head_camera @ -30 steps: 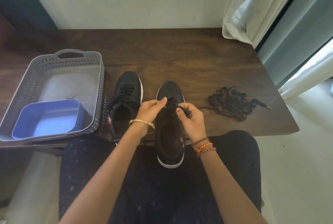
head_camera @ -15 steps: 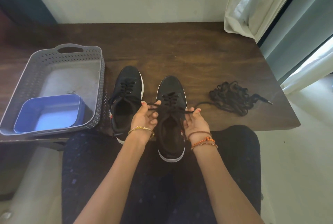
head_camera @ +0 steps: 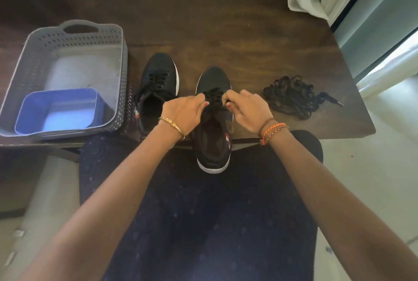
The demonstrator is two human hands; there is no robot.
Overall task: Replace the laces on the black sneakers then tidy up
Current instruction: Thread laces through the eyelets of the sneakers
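While both hands work at the top eyelets of the right black sneaker (head_camera: 213, 120), whose heel overhangs the dark wooden counter (head_camera: 226, 39) toward the lap, the step looks like tying off the new black lace (head_camera: 214, 97). Doing it well probably calls for even tension on both ends and a knot seated flat on the tongue. The left hand (head_camera: 183, 113) and right hand (head_camera: 250, 109) each have a tightly curled grip, fingertips pinching the lace. A loose pile of black laces (head_camera: 291, 96) lies well apart to the right.
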